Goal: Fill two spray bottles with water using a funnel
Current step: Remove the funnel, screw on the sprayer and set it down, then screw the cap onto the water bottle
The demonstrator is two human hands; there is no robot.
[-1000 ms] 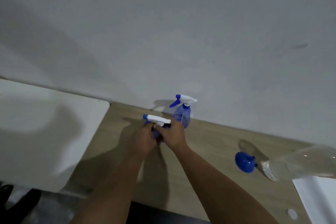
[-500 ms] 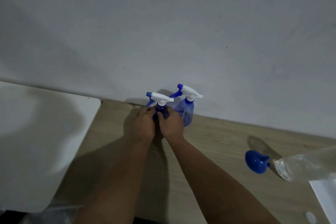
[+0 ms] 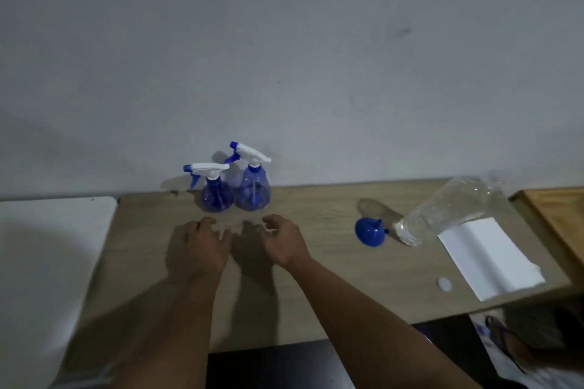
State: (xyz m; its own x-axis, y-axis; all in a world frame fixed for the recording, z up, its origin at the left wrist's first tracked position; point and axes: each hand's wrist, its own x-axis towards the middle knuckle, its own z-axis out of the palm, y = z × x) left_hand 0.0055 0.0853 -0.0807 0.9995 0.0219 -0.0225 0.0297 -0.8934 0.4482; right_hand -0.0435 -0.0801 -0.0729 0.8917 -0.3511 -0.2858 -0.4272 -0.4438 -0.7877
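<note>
Translucent plastic spray bottles (image 3: 235, 189), seemingly matt wood-grain table (image 3: 331, 262)

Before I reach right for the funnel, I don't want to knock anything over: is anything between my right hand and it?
Nothing visible. Bare table lies between the right hand and the funnel. The water bottle stands just beyond the funnel, and both spray bottles are off to the other side.

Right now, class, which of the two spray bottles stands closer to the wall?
The right spray bottle, whose white trigger head sits higher in view; the left spray bottle stands slightly forward, nearer the hands.
</note>
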